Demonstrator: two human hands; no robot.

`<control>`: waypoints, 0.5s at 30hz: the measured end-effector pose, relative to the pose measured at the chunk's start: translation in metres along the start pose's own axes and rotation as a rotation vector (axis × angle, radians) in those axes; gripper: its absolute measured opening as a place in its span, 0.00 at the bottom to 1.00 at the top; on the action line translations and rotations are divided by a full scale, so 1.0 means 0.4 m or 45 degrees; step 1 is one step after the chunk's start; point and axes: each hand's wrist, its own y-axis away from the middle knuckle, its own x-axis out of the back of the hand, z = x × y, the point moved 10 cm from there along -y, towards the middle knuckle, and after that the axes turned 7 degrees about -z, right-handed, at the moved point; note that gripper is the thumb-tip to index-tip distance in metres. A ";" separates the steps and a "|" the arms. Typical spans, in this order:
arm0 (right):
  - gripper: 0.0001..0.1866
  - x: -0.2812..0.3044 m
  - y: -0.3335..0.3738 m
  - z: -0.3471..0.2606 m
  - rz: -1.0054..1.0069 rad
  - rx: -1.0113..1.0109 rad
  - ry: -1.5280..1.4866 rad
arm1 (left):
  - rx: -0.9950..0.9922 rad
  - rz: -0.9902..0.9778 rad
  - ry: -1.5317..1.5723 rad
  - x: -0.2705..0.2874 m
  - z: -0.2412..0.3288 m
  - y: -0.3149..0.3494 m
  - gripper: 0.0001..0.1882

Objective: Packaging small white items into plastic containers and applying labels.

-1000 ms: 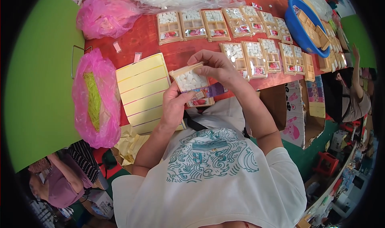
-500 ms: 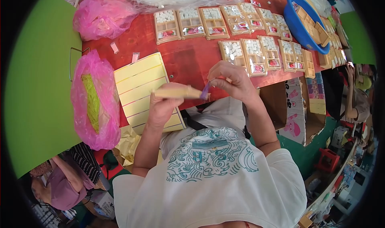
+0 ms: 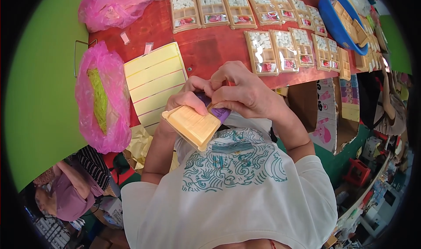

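Note:
My left hand (image 3: 188,97) is closed on a tan compartment tray (image 3: 188,125), held tilted above my lap with its flat underside showing and its thumb pressed on that face. A purple printed band (image 3: 220,113) lies round or against the tray's far right end; its full shape is hidden by my fingers. My right hand (image 3: 243,91) pinches this band with bent fingers, close beside the left one. Just left of my hands, a yellow lined sheet (image 3: 151,84) rests at the table's near edge.
Several clear-covered trays with white pieces (image 3: 237,10) stand in rows on the red table (image 3: 210,45). A blue basin (image 3: 326,19) of tan trays is at far right. A pink bag (image 3: 116,113) with yellow-green strands hangs at left. An open carton (image 3: 307,104) stands right of my lap.
The tray has turned from nearly edge-on to show its underside and come nearer my body. My right hand has moved left against the left hand, bringing the purple band onto the tray's end.

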 end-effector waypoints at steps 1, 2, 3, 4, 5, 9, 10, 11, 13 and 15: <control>0.07 -0.001 -0.001 0.000 0.001 -0.003 0.001 | -0.019 0.015 -0.050 0.003 -0.001 0.003 0.06; 0.07 -0.001 -0.002 0.001 0.010 -0.008 0.040 | -0.018 0.014 -0.048 0.005 -0.009 0.007 0.06; 0.07 0.000 -0.003 0.001 0.019 -0.014 0.078 | -0.022 0.015 -0.093 0.006 -0.014 0.010 0.07; 0.07 -0.001 -0.004 0.002 0.019 -0.015 0.078 | -0.027 0.016 -0.140 0.005 -0.014 0.009 0.07; 0.07 -0.003 -0.006 0.004 0.018 -0.023 0.092 | -0.026 0.017 -0.139 0.002 -0.017 0.007 0.07; 0.08 -0.008 -0.008 -0.001 0.030 -0.026 0.172 | -0.055 0.125 0.130 -0.010 -0.017 -0.013 0.12; 0.08 -0.010 -0.009 -0.003 0.028 -0.025 0.170 | -0.070 0.173 0.107 -0.006 -0.011 -0.014 0.14; 0.08 -0.012 -0.009 -0.008 0.021 -0.023 0.209 | -0.070 0.175 0.106 -0.003 -0.020 -0.009 0.14; 0.07 -0.018 -0.009 -0.012 0.015 -0.024 0.250 | -0.138 0.195 0.211 0.007 -0.030 -0.003 0.19; 0.08 -0.017 -0.006 -0.011 0.048 -0.048 0.297 | -0.102 0.206 0.100 0.002 -0.020 -0.003 0.22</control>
